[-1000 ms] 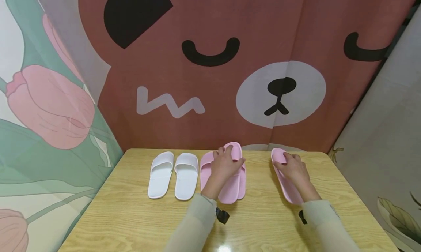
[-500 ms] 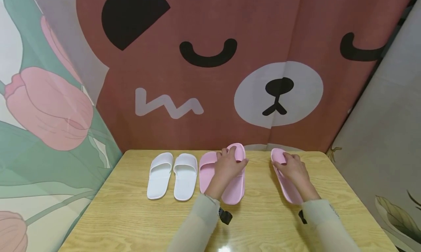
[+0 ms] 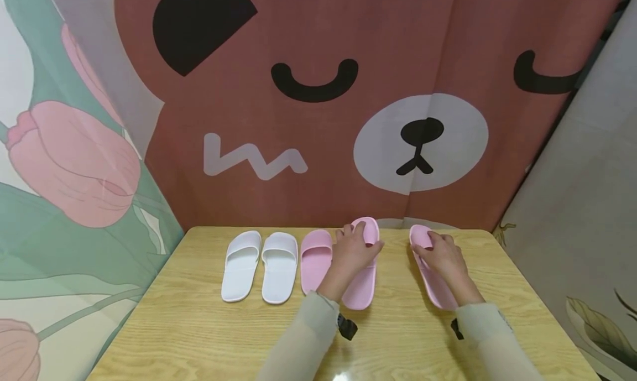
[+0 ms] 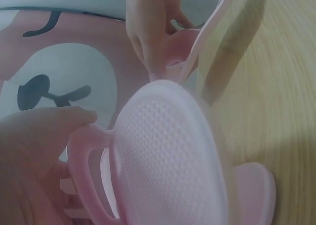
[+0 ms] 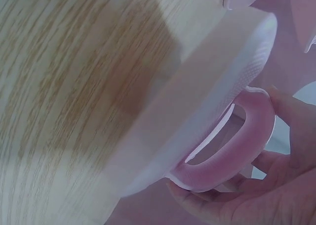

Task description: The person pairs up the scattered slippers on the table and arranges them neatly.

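My left hand (image 3: 350,252) grips a pink slipper (image 3: 360,292) across its strap and holds it raised; in the left wrist view its dotted footbed (image 4: 168,160) fills the middle. My right hand (image 3: 443,254) pinches another pink slipper (image 3: 438,287) by the strap (image 5: 242,151), thumb on one side and fingers on the other. That slipper is tilted on edge, with its shadow on the wood. A further pink slipper (image 3: 316,259) lies on the table just left of my left hand, its right side partly covered by the wrist.
Two white slippers, a left one (image 3: 241,267) and a right one (image 3: 280,267), lie side by side at the left of the wooden table (image 3: 199,337). Behind the table's far edge hangs a curtain (image 3: 239,204) with a bear's face. Floral cloth (image 3: 74,160) borders the left.
My left hand has shifted right with its slipper, uncovering more of the pink slipper lying on the table. My right hand and its slipper have stayed nearly still.
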Demonstrator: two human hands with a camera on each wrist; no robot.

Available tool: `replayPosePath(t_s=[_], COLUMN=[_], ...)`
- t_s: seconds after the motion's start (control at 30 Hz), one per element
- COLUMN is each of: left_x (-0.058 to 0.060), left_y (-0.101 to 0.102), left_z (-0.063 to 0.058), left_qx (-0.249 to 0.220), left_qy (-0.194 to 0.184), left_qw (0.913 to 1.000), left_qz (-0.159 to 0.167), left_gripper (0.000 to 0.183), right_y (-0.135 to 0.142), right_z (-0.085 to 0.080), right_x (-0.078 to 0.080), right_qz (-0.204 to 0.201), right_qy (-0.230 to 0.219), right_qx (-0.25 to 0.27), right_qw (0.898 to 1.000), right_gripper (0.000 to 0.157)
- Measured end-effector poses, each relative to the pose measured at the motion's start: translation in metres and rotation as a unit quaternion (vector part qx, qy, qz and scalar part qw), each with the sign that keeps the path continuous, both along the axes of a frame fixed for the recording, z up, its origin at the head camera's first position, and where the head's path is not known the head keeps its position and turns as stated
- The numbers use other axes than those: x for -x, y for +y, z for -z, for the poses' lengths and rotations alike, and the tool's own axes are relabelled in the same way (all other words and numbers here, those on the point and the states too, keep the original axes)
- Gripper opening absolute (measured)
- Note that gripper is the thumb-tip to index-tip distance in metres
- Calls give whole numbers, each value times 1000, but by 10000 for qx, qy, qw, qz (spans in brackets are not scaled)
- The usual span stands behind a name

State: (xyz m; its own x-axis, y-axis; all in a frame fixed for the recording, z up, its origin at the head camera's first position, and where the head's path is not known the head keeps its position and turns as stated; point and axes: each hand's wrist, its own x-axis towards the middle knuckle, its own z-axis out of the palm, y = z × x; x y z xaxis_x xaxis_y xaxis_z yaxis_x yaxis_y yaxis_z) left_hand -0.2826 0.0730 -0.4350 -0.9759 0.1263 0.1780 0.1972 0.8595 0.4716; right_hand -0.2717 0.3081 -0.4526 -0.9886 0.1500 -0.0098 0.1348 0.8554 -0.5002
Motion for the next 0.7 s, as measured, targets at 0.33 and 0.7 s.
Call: replayPosePath(t_s=[0.33,0.7], left_x=[-2,-3], left_y=[11,22], left_z=[0,-2], left_qx=[142,323], left_qy=[31,23], left_qw=[9999,9994], left_qz=[-33,109], left_gripper=[75,72], right_y=[-2,-1], right_z=[-1,-6], right_x=[1,0], right_qz=[28,63], right_qy=[7,37], right_qx=[-46,-158], right_qw=[10000,9998], right_gripper=[84,83])
